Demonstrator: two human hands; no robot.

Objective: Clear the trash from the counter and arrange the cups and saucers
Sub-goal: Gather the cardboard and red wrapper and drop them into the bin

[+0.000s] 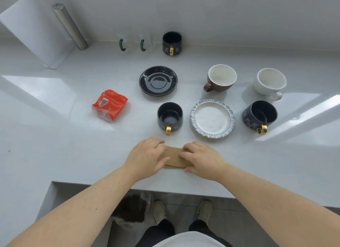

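A flat brown paper piece (174,157) lies near the counter's front edge. My left hand (147,157) grips its left end and my right hand (200,159) grips its right end. A red plastic wrapper (109,105) lies to the left. Behind my hands stand a dark cup with a gold handle (170,116), a white scalloped saucer (212,118) and a second dark cup (260,116). Farther back are a black saucer (158,80), a brown cup (220,78), a white cup (269,83) and a third dark cup (172,42).
Two clear glass mugs with green handles (136,43) stand by the back wall. A metal cylinder (70,27) and a white board (35,29) lean at the back left. Below the counter edge (165,188) a bin with a bag (131,208) stands beside my feet.
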